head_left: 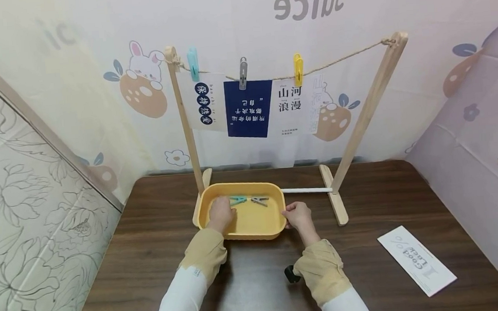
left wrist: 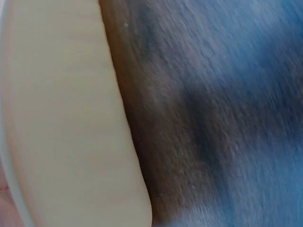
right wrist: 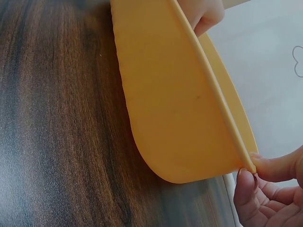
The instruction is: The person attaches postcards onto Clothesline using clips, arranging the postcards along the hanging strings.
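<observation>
A yellow plastic basin (head_left: pixel 259 225) stands on the table with a teal clothespin (head_left: pixel 238 200) and a grey clothespin (head_left: pixel 260 201) inside. My left hand (head_left: pixel 222 213) reaches down into the basin's left part, beside the teal clothespin. Its fingertips are hidden below the back of the hand, and I cannot tell whether they grip anything. My right hand (head_left: pixel 298 216) pinches the basin's right rim. In the right wrist view, the thumb and fingers (right wrist: pixel 274 168) close on the rim at a rounded corner. The left wrist view shows the basin's outer wall (left wrist: pixel 66 113).
Behind the basin, a wooden rack (head_left: pixel 369 102) carries a rope with a white card (head_left: pixel 217 111), a navy card (head_left: pixel 250 109) and another white card (head_left: pixel 292 118), clipped by clothespins. A white rod (head_left: pixel 306 190) runs low along it. A printed card (head_left: pixel 417 259) lies at right.
</observation>
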The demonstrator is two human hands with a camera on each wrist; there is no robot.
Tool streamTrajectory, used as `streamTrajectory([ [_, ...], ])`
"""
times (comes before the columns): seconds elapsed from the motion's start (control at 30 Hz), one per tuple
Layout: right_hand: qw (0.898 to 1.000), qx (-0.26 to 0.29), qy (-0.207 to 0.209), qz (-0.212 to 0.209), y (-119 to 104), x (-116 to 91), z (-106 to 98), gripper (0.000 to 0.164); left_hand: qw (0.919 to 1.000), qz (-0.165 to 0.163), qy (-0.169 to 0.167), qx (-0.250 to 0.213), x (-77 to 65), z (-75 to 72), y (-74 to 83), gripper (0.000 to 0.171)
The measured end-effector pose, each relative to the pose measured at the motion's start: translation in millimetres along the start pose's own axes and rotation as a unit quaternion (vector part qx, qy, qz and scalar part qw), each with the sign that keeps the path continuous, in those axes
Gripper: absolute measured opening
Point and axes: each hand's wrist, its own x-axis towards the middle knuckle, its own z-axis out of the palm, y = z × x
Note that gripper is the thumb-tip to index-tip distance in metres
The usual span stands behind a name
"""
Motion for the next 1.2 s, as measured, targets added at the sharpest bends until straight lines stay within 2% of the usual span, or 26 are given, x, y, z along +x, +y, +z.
streamTrajectory([
  [0.3, 1.000, -0.004, 0.000, 0.004, 1, -1, 2, 0.011, 0.9974, 0.000, 0.032, -0.064, -8.5, -9.1, 0.6, 0.045],
  [0.4, 1.000, -0.018, 0.004, -0.007, 1, -3, 3, 0.011, 0.9932, -0.007, 0.050, -0.105, -13.0, -14.2, 2.7, 0.042],
  [0.5, 0.999, -0.037, 0.011, -0.028, 1, -5, 4, 0.011, 0.9869, -0.010, 0.076, -0.142, -17.7, -18.6, 5.2, 0.032],
  [0.63, 0.997, -0.050, 0.017, -0.055, 3, -7, 5, 0.012, 0.9780, -0.006, 0.116, -0.173, -25.0, -21.0, 8.7, 0.023],
  [0.8, 0.996, -0.037, 0.024, -0.084, 10, -7, 5, 0.014, 0.9562, 0.000, 0.170, -0.238, -35.4, -19.3, 14.2, 0.024],
  [0.93, 0.994, -0.002, 0.038, -0.101, 17, -7, 4, 0.015, 0.9332, 0.001, 0.205, -0.295, -40.7, -16.3, 19.8, 0.024],
  [1.07, 0.992, 0.031, 0.044, -0.112, 22, -7, 1, 0.017, 0.9065, -0.005, 0.234, -0.352, -45.3, -16.2, 25.4, 0.025],
  [1.2, 0.991, 0.035, 0.051, -0.122, 26, -9, -6, 0.019, 0.8865, -0.010, 0.247, -0.391, -50.8, -16.9, 30.8, 0.022],
])
